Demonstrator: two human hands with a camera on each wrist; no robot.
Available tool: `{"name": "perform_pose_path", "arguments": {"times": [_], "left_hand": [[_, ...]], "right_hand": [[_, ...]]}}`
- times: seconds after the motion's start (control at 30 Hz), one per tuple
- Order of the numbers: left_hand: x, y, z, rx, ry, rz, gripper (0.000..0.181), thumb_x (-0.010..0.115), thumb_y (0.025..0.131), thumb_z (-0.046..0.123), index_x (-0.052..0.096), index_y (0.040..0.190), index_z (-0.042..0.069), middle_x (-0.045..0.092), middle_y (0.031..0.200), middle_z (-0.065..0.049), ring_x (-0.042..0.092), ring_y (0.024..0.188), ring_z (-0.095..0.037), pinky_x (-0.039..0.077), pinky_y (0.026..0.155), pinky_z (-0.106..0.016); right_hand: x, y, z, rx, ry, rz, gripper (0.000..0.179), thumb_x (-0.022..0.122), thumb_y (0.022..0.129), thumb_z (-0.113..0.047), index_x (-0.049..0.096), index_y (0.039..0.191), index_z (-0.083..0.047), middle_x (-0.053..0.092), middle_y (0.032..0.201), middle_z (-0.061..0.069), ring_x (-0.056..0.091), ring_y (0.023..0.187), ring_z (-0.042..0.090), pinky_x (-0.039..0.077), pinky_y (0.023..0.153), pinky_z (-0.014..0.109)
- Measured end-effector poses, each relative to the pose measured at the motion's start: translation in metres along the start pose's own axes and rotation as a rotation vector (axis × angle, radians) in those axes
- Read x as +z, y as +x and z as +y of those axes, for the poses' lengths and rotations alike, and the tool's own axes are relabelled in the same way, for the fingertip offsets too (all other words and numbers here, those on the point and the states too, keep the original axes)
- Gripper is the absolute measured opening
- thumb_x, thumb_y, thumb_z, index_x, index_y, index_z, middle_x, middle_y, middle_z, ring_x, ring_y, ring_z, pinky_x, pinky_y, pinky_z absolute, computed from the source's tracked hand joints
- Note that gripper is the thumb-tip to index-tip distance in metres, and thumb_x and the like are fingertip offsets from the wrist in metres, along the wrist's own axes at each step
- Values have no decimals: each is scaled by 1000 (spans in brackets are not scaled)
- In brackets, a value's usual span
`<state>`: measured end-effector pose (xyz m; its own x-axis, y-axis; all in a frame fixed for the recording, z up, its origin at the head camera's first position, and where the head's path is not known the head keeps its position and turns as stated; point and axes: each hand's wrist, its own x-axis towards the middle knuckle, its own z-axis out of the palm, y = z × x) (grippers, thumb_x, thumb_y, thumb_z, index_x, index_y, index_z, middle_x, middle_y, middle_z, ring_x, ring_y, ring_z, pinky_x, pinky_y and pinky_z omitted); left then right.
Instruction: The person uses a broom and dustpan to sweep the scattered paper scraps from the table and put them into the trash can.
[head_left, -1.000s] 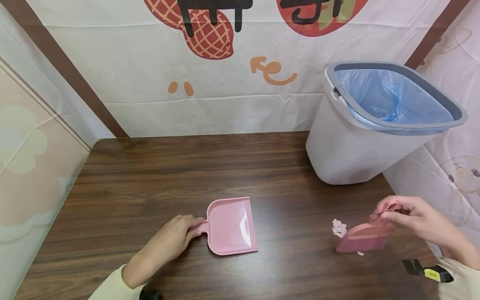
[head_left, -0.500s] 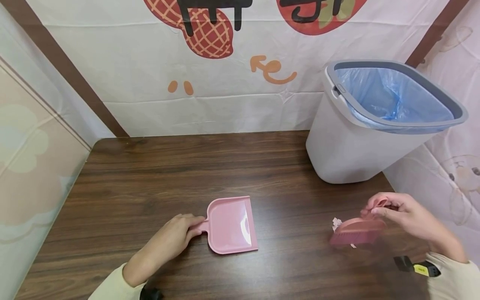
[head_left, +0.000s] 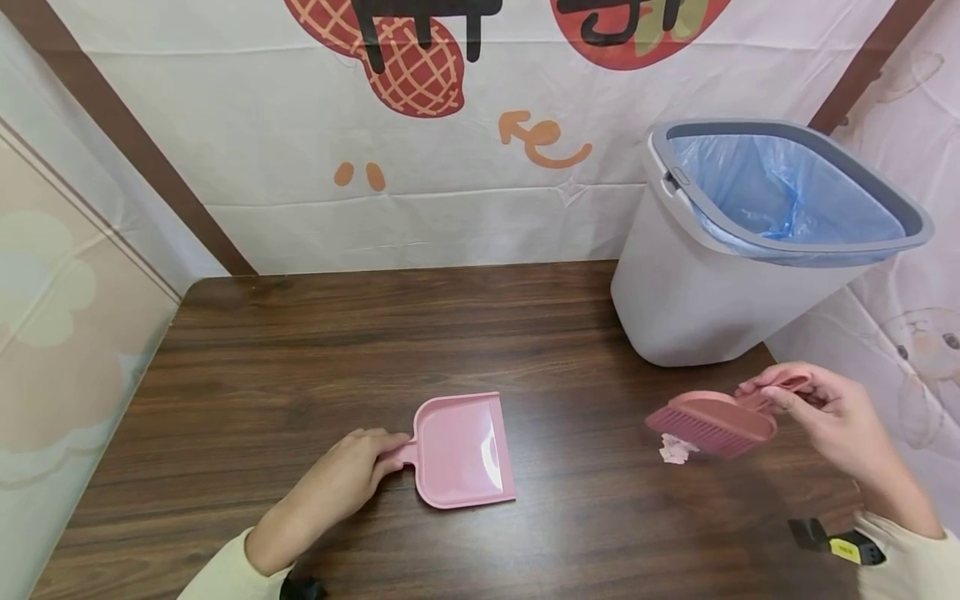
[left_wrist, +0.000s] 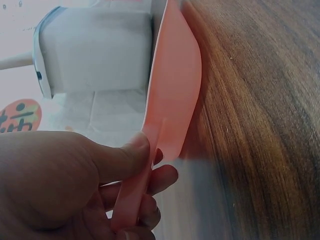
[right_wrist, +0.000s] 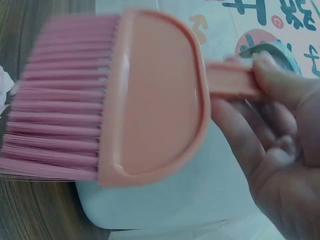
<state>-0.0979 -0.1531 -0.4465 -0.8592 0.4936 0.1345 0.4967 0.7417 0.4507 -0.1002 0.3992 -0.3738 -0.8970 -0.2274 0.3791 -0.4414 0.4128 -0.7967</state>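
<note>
A pink dustpan (head_left: 462,450) lies flat on the dark wooden table (head_left: 300,350), its open edge facing right. My left hand (head_left: 352,475) grips its short handle (left_wrist: 132,195); the pan (left_wrist: 172,100) shows edge-on in the left wrist view. My right hand (head_left: 825,408) pinches the handle of a pink hand brush (head_left: 712,421), lifted off the table with its bristles (right_wrist: 60,95) pointing left. A small heap of white paper scraps (head_left: 675,450) lies on the table just under the bristles.
A white bin (head_left: 720,292) with a grey rim and blue liner stands at the table's back right corner. A printed white cloth (head_left: 420,150) hangs behind the table. A black and yellow object (head_left: 840,542) sits by my right sleeve.
My right hand has lifted the brush off the table and swung it up and left over the paper scraps. The left hand and dustpan have not moved.
</note>
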Motion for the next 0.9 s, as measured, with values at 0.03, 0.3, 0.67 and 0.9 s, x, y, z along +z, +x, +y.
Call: {"name": "perform_pose_path", "arguments": {"times": [0.03,0.3,0.67,0.9], "left_hand": [[0,0,0,2,2,4,24,75,90,8,75,113,5,74,96,-1,70,92,-24,55,85,-44],[0,0,1,-11,1,-3,25,75,90,6,75,115,3,75,100,-3,70,95,-25,55,87,-45],[0,-1,4,-11,27,16,24,75,89,6,75,113,4,74,96,-2,70,93,-24,55,87,-43],[-1,-1,7,-40,51,12,24,75,90,6,76,113,6,74,98,-1,69,94,-25,56,87,-43]], "right_hand": [[1,0,-2,10,-44,39,20,55,89,26,63,99,11,77,97,-5,73,81,4,54,61,16],[16,-3,-16,76,-372,293,13,71,86,13,69,95,4,65,89,-31,63,75,-15,48,66,4],[39,-11,-5,0,-792,414,9,71,84,0,66,90,-4,64,69,4,43,65,-15,36,53,18],[58,-12,1,34,-816,418,6,67,87,0,63,88,-3,65,72,13,61,60,33,41,54,49]]}}
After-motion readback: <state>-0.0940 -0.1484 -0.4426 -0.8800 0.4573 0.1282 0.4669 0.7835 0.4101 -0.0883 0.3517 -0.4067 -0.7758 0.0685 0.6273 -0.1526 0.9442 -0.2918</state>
